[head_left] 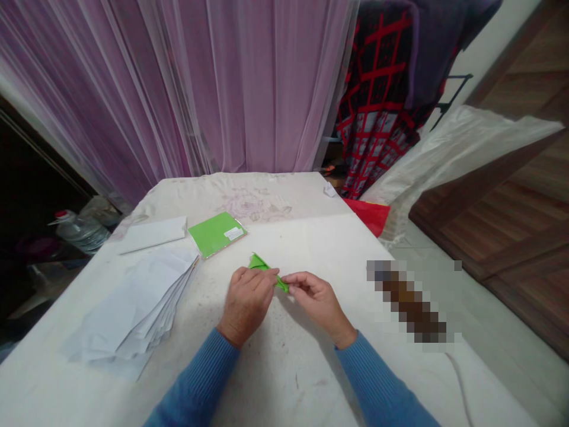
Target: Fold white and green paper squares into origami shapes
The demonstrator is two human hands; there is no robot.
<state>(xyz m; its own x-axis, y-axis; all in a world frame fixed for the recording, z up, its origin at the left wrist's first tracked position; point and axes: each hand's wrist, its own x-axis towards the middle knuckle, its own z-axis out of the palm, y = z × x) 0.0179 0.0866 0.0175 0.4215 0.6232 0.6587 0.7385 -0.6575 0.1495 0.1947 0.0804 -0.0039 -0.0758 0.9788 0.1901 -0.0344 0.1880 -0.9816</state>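
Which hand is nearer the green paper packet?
Left. The left hand is nearer the camera than the green paper packet and to its right, not touching it; the right hand lies farther right, past the left hand.

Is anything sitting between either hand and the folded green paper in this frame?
Nothing visible stands in the way. The left hand and the right hand are both directly on the folded green paper, with the fingers of each hand touching it and nothing between them.

Folded green paper [265,267] between both hands [246,306] [317,303]
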